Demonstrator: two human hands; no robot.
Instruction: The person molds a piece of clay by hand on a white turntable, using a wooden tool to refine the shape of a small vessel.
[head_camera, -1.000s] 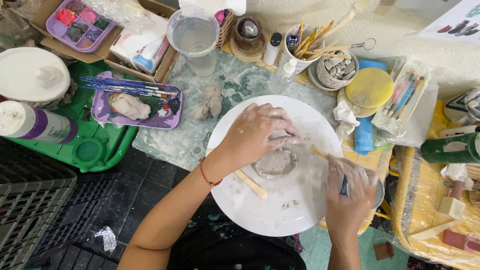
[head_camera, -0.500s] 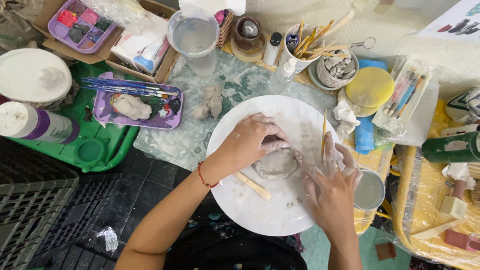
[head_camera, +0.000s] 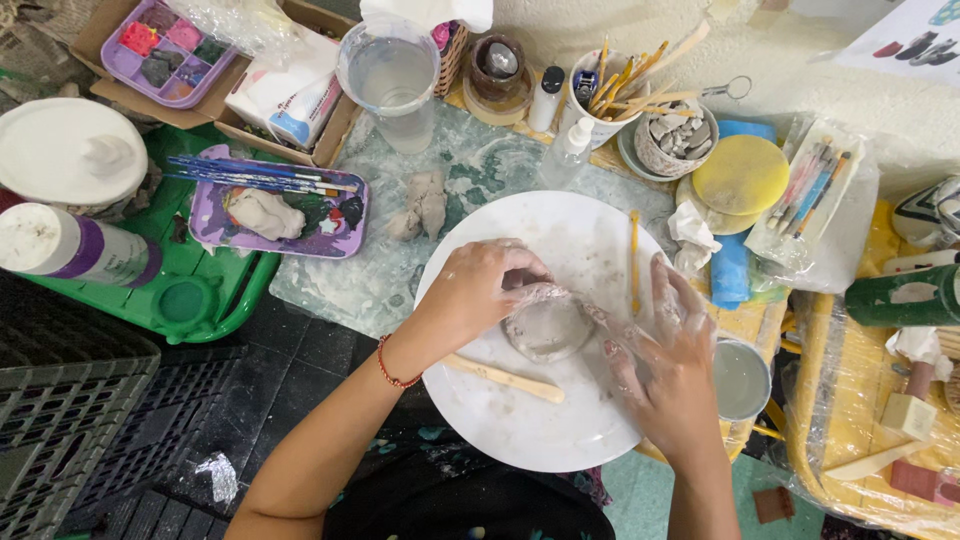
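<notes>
Clear plastic cup (head_camera: 392, 75) holds cloudy water; white cup (head_camera: 605, 100) holds wooden sticks; grey bowl (head_camera: 680, 140) holds clay scraps. Small round grey clay dish (head_camera: 546, 332), wet and smeared, sits mid-way on round white board (head_camera: 520, 420). Left hand (head_camera: 480, 290) pinches its rim; right hand (head_camera: 665, 365), fingers spread, touches its side.

My left hand (head_camera: 490, 290) covers the top of the clay bowl (head_camera: 547, 330), so I can't see that edge. My right hand (head_camera: 665, 365) hides part of the white plate (head_camera: 520, 420). The grey crate (head_camera: 60, 430) runs off the picture's side.
</notes>
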